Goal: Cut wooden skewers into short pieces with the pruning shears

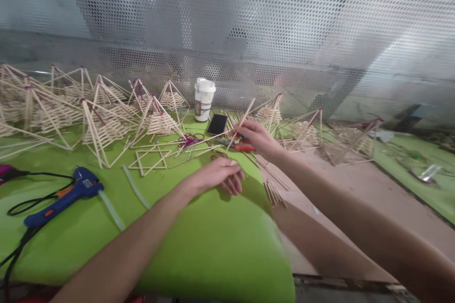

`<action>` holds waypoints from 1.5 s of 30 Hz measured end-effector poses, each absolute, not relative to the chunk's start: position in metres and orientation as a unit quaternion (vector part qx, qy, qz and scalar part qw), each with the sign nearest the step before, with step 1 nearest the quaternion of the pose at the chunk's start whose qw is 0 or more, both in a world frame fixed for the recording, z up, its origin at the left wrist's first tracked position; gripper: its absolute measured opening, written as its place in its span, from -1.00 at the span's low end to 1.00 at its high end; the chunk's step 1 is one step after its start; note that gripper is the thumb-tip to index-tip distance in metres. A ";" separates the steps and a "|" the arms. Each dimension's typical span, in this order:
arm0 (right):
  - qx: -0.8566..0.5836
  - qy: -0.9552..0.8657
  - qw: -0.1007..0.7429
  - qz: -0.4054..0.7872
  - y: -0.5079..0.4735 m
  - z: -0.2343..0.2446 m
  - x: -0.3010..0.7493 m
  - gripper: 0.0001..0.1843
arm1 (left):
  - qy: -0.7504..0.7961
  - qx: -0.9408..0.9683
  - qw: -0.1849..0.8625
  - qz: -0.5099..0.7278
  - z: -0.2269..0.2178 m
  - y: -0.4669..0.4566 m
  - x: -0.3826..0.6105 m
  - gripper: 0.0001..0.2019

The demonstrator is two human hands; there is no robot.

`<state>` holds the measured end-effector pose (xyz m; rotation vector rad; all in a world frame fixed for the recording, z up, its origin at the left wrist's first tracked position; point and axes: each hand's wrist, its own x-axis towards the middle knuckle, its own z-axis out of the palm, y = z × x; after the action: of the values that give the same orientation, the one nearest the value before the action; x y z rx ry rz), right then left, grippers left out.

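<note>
My right hand (258, 138) pinches a thin wooden stick (248, 109), which slants up and away over a heap of loose sticks. Beneath that hand lies a tool with red handles (244, 148), its front end partly hidden among the sticks. My left hand (223, 175) hovers low over the green surface (213, 236), fingers loosely bent and apart, with nothing visible in it. Just beyond it are a tangle of purple cord (190, 140) and a flat star-shaped frame of sticks (153, 161).
Many stick pyramids with purple-tied tops (103, 128) crowd the left; several more (302, 130) stand right. A white cup (204, 99) and a black phone (217, 124) sit behind my hands. A blue glue gun (66, 196) with cable lies left. Short sticks (274, 193) lie right.
</note>
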<state>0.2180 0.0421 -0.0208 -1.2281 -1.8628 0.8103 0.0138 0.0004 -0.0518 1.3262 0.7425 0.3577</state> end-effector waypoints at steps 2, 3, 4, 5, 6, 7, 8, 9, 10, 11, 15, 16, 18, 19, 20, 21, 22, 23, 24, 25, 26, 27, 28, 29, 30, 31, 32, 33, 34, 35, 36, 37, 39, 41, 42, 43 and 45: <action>-0.504 -0.671 0.428 0.336 0.037 -0.013 0.228 -0.67 | 0.362 0.575 0.700 0.218 -0.050 0.001 0.014 -0.70; -0.509 -0.657 0.437 0.343 0.035 -0.010 0.231 -0.67 | 0.371 0.565 0.696 0.243 -0.050 0.002 0.014 -0.71; -0.508 -0.656 0.436 0.348 0.033 -0.006 0.233 -0.65 | 0.379 0.557 0.690 0.265 -0.049 0.004 0.014 -0.72; -0.504 -0.654 0.436 0.359 0.032 -0.003 0.233 -0.65 | 0.387 0.549 0.682 0.288 -0.049 0.006 0.014 -0.72; -0.497 -0.654 0.432 0.373 0.030 -0.001 0.232 -0.66 | 0.396 0.540 0.672 0.316 -0.050 0.008 0.014 -0.71; -0.487 -0.656 0.425 0.390 0.029 0.001 0.228 -0.68 | 0.404 0.530 0.662 0.341 -0.051 0.010 0.014 -0.72; -0.477 -0.656 0.418 0.409 0.027 0.001 0.224 -0.69 | 0.411 0.522 0.654 0.362 -0.051 0.012 0.013 -0.72; -0.468 -0.654 0.414 0.427 0.027 0.000 0.219 -0.68 | 0.417 0.516 0.648 0.375 -0.052 0.013 0.013 -0.73; -0.462 -0.647 0.413 0.446 0.026 -0.002 0.214 -0.65 | 0.417 0.509 0.649 0.381 -0.052 0.014 0.013 -0.73; -0.457 -0.635 0.417 0.462 0.027 -0.004 0.210 -0.63 | 0.409 0.499 0.663 0.380 -0.053 0.015 0.013 -0.74; -0.444 -0.633 0.427 0.468 0.034 -0.018 0.200 -0.68 | 0.312 0.432 0.778 0.334 -0.055 0.016 0.016 -0.70; -0.441 -0.641 0.424 0.464 0.036 -0.021 0.201 -0.70 | 0.294 0.418 0.795 0.325 -0.055 0.015 0.017 -0.70; -0.438 -0.649 0.419 0.460 0.039 -0.024 0.202 -0.73 | 0.287 0.409 0.806 0.317 -0.055 0.015 0.019 -0.71; -0.439 -0.645 0.422 0.462 0.040 -0.025 0.203 -0.75 | 0.289 0.407 0.807 0.315 -0.056 0.015 0.019 -0.71; -0.440 -0.641 0.423 0.466 0.041 -0.025 0.203 -0.78 | 0.291 0.406 0.808 0.313 -0.056 0.015 0.019 -0.72; -0.442 -0.635 0.424 0.470 0.040 -0.025 0.204 -0.80 | 0.292 0.406 0.808 0.312 -0.056 0.015 0.019 -0.72; -0.444 -0.630 0.425 0.474 0.040 -0.024 0.203 -0.81 | 0.292 0.405 0.809 0.310 -0.056 0.015 0.019 -0.72; -0.446 -0.625 0.427 0.479 0.039 -0.024 0.203 -0.82 | 0.291 0.406 0.809 0.310 -0.056 0.014 0.019 -0.72; -0.447 -0.620 0.428 0.482 0.038 -0.023 0.202 -0.82 | 0.290 0.407 0.809 0.310 -0.056 0.014 0.019 -0.72; -0.448 -0.616 0.430 0.484 0.037 -0.022 0.202 -0.82 | 0.289 0.410 0.808 0.310 -0.056 0.014 0.019 -0.71; -0.449 -0.613 0.432 0.485 0.036 -0.021 0.201 -0.82 | 0.288 0.413 0.806 0.310 -0.056 0.013 0.019 -0.71; -0.449 -0.611 0.435 0.485 0.035 -0.020 0.201 -0.83 | 0.286 0.417 0.804 0.312 -0.057 0.013 0.019 -0.71; -0.449 -0.612 0.436 0.484 0.035 -0.020 0.201 -0.83 | 0.285 0.421 0.802 0.313 -0.057 0.013 0.018 -0.72; -0.448 -0.615 0.435 0.482 0.034 -0.019 0.201 -0.83 | 0.284 0.426 0.800 0.313 -0.058 0.012 0.018 -0.72; -0.446 -0.619 0.432 0.482 0.033 -0.018 0.201 -0.83 | 0.284 0.430 0.798 0.311 -0.058 0.012 0.018 -0.73; -0.444 -0.623 0.429 0.481 0.033 -0.018 0.201 -0.83 | 0.286 0.435 0.797 0.308 -0.058 0.012 0.018 -0.74; -0.442 -0.626 0.426 0.481 0.032 -0.017 0.201 -0.83 | 0.288 0.438 0.795 0.304 -0.058 0.012 0.018 -0.75; -0.441 -0.629 0.424 0.480 0.031 -0.017 0.201 -0.84 | 0.289 0.441 0.794 0.302 -0.059 0.012 0.018 -0.75; -0.442 -0.631 0.422 0.479 0.031 -0.016 0.201 -0.84 | 0.290 0.442 0.794 0.301 -0.059 0.012 0.018 -0.76; -0.443 -0.632 0.421 0.477 0.030 -0.016 0.201 -0.84 | 0.290 0.442 0.793 0.302 -0.059 0.011 0.018 -0.76; -0.443 -0.634 0.420 0.475 0.030 -0.016 0.201 -0.84 | 0.290 0.442 0.793 0.302 -0.059 0.011 0.018 -0.77; -0.442 -0.637 0.418 0.473 0.030 -0.016 0.201 -0.84 | 0.291 0.443 0.793 0.302 -0.059 0.011 0.018 -0.77; -0.437 -0.641 0.416 0.475 0.030 -0.015 0.201 -0.84 | 0.293 0.445 0.790 0.302 -0.059 0.011 0.018 -0.77; -0.432 -0.644 0.418 0.473 0.031 -0.015 0.202 -0.85 | 0.293 0.450 0.787 0.305 -0.059 0.011 0.019 -0.77; -0.430 -0.652 0.417 0.465 0.031 -0.016 0.203 -0.85 | 0.291 0.453 0.784 0.309 -0.059 0.011 0.018 -0.77; -0.425 -0.665 0.410 0.457 0.031 -0.016 0.204 -0.83 | 0.287 0.460 0.780 0.312 -0.059 0.011 0.018 -0.76; -0.400 -0.703 0.374 0.455 0.032 -0.018 0.206 -0.78 | 0.278 0.478 0.772 0.314 -0.058 0.011 0.018 -0.76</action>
<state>0.2058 0.0317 -0.0182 -1.0254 -1.7995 1.1641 0.0176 0.0105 -0.0581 1.0352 0.6033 0.6798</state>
